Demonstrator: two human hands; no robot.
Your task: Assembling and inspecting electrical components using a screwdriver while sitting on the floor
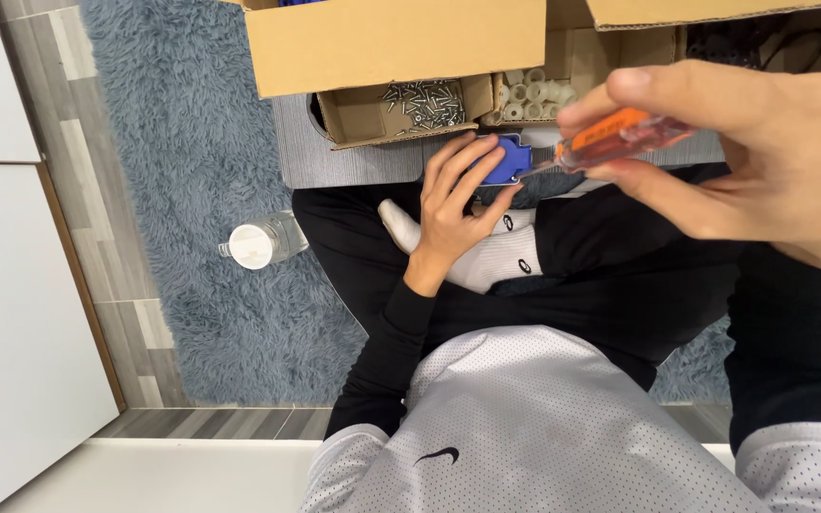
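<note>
A seated person, cross-legged on a shaggy blue-grey rug (192, 142), grips a small blue plastic part (503, 160) in the left hand (453, 209), fingers (456, 155) curled closed around it just above the white-socked feet (486, 252). The right hand (762, 157), nearer the camera and to the right, pinches an orange-handled screwdriver (620, 138) between closed thumb and fingers, its metal shaft pointing left with the tip at the blue part. Beyond the hands, at the far edge of a grey mat (353, 161), an open cardboard tray (401, 114) holds a heap of silver screws (425, 103); a neighbouring compartment to its right holds pale plastic caps (532, 95). A clear plastic bottle with a white cap (260, 242) lies on the rug to the left of the person's legs.
</note>
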